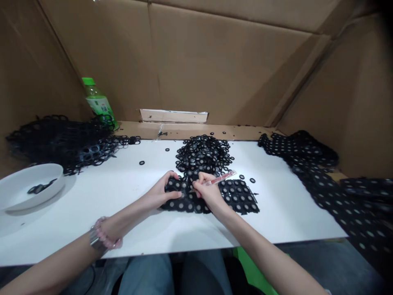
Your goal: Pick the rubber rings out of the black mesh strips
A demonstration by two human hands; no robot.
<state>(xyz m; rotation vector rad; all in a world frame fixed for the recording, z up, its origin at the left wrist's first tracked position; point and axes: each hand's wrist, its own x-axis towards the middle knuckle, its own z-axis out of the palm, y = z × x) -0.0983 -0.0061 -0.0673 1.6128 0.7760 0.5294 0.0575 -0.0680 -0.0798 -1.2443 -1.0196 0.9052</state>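
A black sheet [240, 196] patterned with rows of round pieces, each with a pale centre, lies on the white board. My left hand [164, 191] grips its left end, thumb across the top and fingers curled at the far edge. My right hand [206, 188] pinches a slim, clear, pen-like tool [221, 178] with red in its barrel. The tool's tip points down at the sheet's middle, partly hidden by my fingers. Right behind the sheet rises a heap of small black rings [202, 152].
A white bowl [57, 174] with a few black pieces stands left. Behind it are a tangle of black ring scraps [61, 141] and a green-capped bottle [100, 104]. Long dotted black strips [319, 184] hang over the right edge. Cardboard walls [215, 61] enclose the white board [135, 237].
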